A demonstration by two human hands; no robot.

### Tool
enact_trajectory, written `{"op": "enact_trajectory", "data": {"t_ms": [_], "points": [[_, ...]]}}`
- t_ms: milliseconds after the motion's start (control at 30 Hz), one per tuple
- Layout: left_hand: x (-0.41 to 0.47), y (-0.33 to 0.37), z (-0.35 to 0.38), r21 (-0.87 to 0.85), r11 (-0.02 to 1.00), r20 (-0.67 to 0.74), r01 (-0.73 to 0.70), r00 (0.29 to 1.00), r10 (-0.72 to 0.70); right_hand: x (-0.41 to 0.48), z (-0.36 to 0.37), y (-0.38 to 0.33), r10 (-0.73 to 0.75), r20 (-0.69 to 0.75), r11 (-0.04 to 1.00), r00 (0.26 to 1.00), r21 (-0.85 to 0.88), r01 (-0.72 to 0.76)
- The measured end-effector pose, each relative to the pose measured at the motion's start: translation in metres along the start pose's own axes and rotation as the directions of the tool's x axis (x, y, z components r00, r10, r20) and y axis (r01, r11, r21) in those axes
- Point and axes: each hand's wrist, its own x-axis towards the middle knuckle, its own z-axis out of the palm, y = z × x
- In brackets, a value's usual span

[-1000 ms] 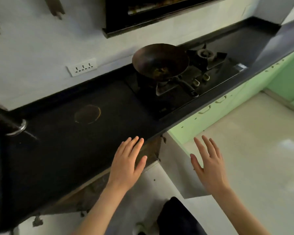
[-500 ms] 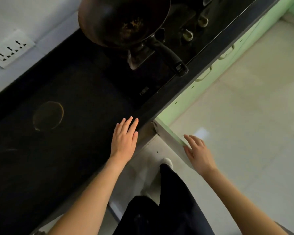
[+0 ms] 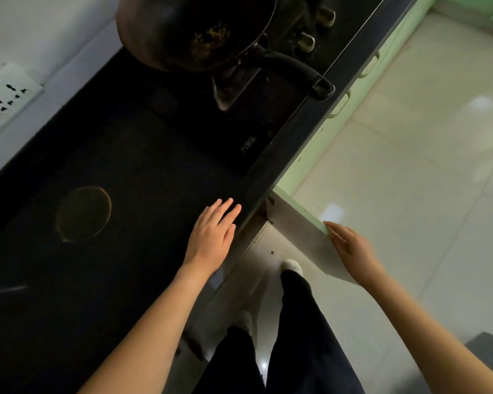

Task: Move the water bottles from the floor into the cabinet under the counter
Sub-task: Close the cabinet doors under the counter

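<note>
No water bottle shows in the head view. My left hand [image 3: 212,234] lies flat with straight fingers over the black counter [image 3: 120,180] near its front edge. The green cabinet door [image 3: 299,231] under the counter stands swung open toward me. My right hand [image 3: 350,248] rests on the door's outer edge, fingers laid along its top. The inside of the cabinet is hidden below the counter. My legs in dark trousers and white shoes stand in front of the opening.
A dark wok [image 3: 194,29] sits on the stove [image 3: 254,109], its long handle [image 3: 296,72] reaching the counter's edge. A wall socket [image 3: 3,100] is at left. Green drawers [image 3: 353,89] run along the right. Pale tiled floor [image 3: 410,180] spreads to the right.
The view has tilted down and closer to the counter. My right hand has come down from the air onto the open door's edge. My left hand stays flat over the counter.
</note>
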Motion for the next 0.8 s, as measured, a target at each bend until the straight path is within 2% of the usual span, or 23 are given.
{"op": "enact_trajectory", "data": {"t_ms": [200,433,633,800], "points": [[-0.027,-0.049,-0.002,0.01,0.986,-0.01,-0.165,0.986,0.166,-0.042,0.048,-0.024,0.067,-0.179,0.985,0.982,0.171,-0.036],[-0.03,-0.054,0.002,0.016,0.983,-0.053,-0.183,0.982,0.184,-0.066,0.132,-0.083,0.213,-0.277,0.93,0.937,0.351,-0.108],[-0.03,-0.054,0.002,0.015,0.98,-0.082,-0.198,0.977,0.198,-0.052,0.173,-0.13,0.449,-0.297,0.782,0.843,0.586,-0.21],[-0.029,-0.055,0.003,0.018,0.98,-0.094,-0.196,0.976,0.197,-0.04,0.193,-0.158,0.503,-0.242,0.67,0.83,0.716,-0.197]]}}
